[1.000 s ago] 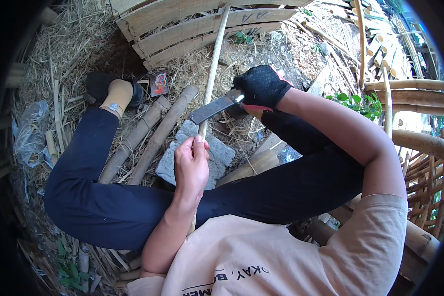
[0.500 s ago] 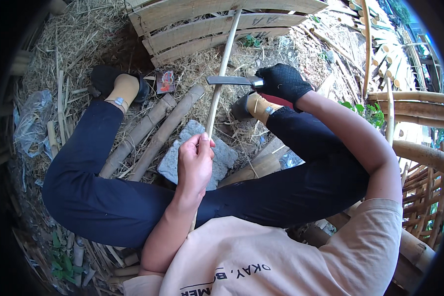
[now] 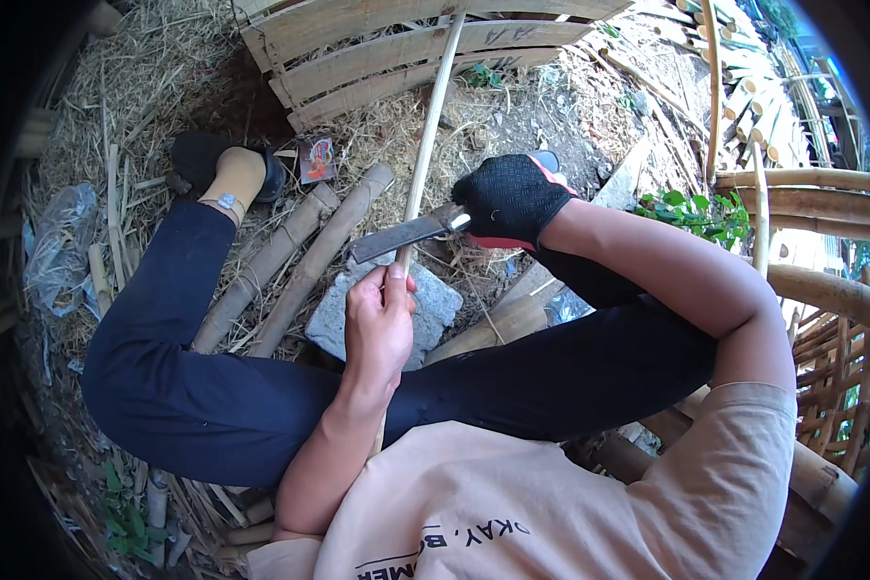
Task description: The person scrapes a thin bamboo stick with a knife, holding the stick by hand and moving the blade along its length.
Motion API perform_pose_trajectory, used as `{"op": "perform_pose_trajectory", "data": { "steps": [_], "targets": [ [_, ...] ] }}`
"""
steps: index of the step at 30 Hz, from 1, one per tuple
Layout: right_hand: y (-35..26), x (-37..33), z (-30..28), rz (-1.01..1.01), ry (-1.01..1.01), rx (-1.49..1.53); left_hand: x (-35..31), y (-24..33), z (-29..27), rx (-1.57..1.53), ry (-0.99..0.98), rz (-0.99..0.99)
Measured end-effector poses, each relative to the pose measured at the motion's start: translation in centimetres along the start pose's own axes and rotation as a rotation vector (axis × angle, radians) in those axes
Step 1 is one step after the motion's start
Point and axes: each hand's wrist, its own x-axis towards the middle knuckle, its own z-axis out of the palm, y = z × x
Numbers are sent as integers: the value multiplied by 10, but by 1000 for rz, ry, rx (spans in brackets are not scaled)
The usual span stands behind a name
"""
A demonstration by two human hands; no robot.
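Note:
A long, thin bamboo strip (image 3: 429, 145) runs from under my left forearm up past the slatted crate. My bare left hand (image 3: 379, 314) is closed around it, thumb on top. In a black and red glove, my right hand (image 3: 512, 201) grips a knife by its handle, which the fingers mostly hide. The knife's broad, square-ended blade (image 3: 396, 238) lies across the strip just above my left thumb. Behind my left hand, a grey stone block (image 3: 435, 307) sits on the ground between my legs.
Ahead stands a wooden slatted crate (image 3: 358, 79). Two bamboo poles (image 3: 309, 253) lie beside the block. A clear plastic bag (image 3: 60, 251) is at the far left, and a small red packet (image 3: 316, 159) by my left foot. Cut bamboo (image 3: 744, 101) is stacked at upper right.
My right hand has drawn the knife toward me along the strip, from well beyond my left hand to just above it. My left hand has stayed nearly in place.

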Motion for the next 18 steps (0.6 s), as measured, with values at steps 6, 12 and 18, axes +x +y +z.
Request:
{"op": "perform_pose_trajectory", "data": {
  "steps": [6, 12, 18],
  "targets": [
    [63, 19, -11, 194, 69, -98, -5, 8, 0, -106, -43, -65],
    [74, 21, -13, 180, 113, -143, -5, 10, 1, -141, -58, -74],
    [76, 32, -15, 207, 135, -169, -5, 8, -3, -143, -42, -45]
  ]
}}
